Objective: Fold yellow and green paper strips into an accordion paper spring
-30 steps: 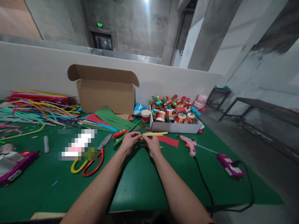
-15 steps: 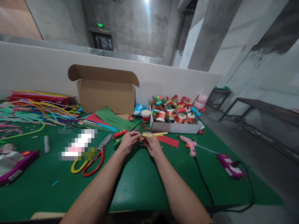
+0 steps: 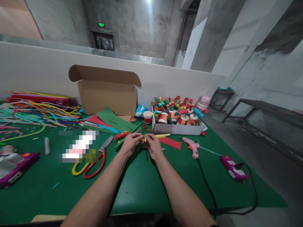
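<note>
My left hand [image 3: 130, 143] and my right hand [image 3: 153, 145] meet above the middle of the green table, fingers pinched together. Between their fingertips is a small yellow paper strip [image 3: 145, 138], folded against a green strip [image 3: 142, 129] that stands up behind it. My fingers partly cover both strips, so their lower ends are hidden. More yellow strips [image 3: 163, 136] lie just right of my right hand, across a red paper piece [image 3: 171, 143]. Beyond my left hand are green paper strips [image 3: 119, 144] and red-handled scissors [image 3: 121, 136].
A white box [image 3: 178, 128] of decorated paper cups stands behind my right hand, beside a single cup [image 3: 148, 117]. A pink glue gun [image 3: 193, 147] with its cord lies right. Large scissors [image 3: 94, 164] lie left, before coloured strips [image 3: 35, 108] and a cardboard box [image 3: 107, 97].
The yellow strip stuck out to the right over my right fingers before; now it is folded in between the fingertips. My right fingers have shifted slightly. Everything else stays put.
</note>
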`<state>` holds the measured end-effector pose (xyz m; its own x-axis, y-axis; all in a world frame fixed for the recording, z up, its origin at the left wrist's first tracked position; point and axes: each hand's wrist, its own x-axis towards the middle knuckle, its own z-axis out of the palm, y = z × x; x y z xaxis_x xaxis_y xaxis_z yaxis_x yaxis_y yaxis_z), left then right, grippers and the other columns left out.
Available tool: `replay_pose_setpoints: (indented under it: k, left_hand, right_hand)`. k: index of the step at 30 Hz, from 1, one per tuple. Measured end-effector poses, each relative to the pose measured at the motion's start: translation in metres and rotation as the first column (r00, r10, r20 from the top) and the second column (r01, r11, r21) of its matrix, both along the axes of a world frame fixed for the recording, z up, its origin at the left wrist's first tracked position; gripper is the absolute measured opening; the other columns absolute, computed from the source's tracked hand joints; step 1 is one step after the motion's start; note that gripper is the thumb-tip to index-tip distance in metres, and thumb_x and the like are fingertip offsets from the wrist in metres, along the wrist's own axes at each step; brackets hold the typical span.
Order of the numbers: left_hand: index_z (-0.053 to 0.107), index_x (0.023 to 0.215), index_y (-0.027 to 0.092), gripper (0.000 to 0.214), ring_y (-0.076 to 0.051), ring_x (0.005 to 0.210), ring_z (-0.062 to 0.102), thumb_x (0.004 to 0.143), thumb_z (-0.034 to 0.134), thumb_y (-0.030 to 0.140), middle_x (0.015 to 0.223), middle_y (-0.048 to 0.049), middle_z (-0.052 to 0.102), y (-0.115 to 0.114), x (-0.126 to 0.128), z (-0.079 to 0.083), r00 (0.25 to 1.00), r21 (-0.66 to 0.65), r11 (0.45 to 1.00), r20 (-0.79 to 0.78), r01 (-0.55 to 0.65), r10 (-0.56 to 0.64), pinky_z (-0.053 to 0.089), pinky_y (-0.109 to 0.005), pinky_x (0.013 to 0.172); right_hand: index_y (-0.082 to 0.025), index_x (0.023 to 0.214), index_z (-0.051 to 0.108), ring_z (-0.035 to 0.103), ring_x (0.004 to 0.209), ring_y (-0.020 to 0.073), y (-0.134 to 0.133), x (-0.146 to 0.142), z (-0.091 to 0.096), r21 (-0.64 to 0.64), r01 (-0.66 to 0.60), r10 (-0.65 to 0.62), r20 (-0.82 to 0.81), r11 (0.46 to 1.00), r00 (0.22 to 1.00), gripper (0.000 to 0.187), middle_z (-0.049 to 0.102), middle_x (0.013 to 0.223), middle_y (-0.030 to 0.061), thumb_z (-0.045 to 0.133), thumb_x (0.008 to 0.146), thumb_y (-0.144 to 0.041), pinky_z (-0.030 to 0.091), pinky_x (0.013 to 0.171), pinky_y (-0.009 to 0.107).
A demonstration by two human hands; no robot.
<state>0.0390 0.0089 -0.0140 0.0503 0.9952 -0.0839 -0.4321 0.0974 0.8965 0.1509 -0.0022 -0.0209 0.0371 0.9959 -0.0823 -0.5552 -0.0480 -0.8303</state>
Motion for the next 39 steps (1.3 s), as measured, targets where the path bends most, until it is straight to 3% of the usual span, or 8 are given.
replay_pose_setpoints:
  k: [15,22,31,39]
  left_hand:
    - [0.064,0.064,0.011,0.020,-0.010,0.048,0.055,0.046,0.073,0.014,0.058,-0.0030,0.063,-0.0041,0.0021,0.0029,0.996,-0.028,0.999,0.075,-0.045,0.047,0.042,-0.021,0.048]
    - [0.065,0.066,0.011,0.026,-0.010,0.048,0.055,0.042,0.076,0.015,0.057,-0.0032,0.063,-0.0066,0.0042,0.0041,0.998,-0.029,0.999,0.046,-0.030,0.031,0.042,-0.021,0.050]
    - [0.068,0.063,0.010,0.023,-0.012,0.049,0.056,0.041,0.073,0.013,0.058,-0.0055,0.065,-0.0049,0.0046,0.0059,0.999,-0.040,0.998,0.030,-0.040,0.041,0.043,-0.023,0.050]
    - [0.067,0.061,0.011,0.024,-0.011,0.047,0.053,0.041,0.077,0.020,0.055,-0.0049,0.063,-0.0038,0.0035,0.0023,0.999,-0.015,1.000,-0.038,-0.014,0.013,0.039,-0.022,0.049]
  right_hand:
    - [-0.018,0.066,0.061,0.050,0.050,0.0063,-0.0033,-0.0065,0.0030,-0.016,0.088,-0.088,0.012,0.996,0.996,0.029,0.058,0.057,-0.0066,0.079,0.049,-0.032,0.043,0.051,0.018]
    - [-0.017,0.066,0.060,0.049,0.048,0.0057,-0.0035,-0.0079,0.0032,0.003,0.142,-0.142,0.053,0.990,0.988,0.026,0.057,0.055,-0.0071,0.077,0.052,-0.031,0.041,0.050,0.018]
    - [-0.016,0.070,0.062,0.052,0.053,0.0087,-0.0029,-0.0055,0.0016,0.096,0.189,-0.207,0.241,0.977,0.948,0.023,0.061,0.062,-0.0035,0.070,0.060,-0.035,0.045,0.056,0.022]
    - [-0.016,0.068,0.063,0.051,0.053,0.0094,-0.0036,-0.0069,0.0012,0.083,0.179,-0.193,0.237,0.980,0.952,0.020,0.059,0.058,-0.0040,0.068,0.061,-0.034,0.043,0.055,0.022]
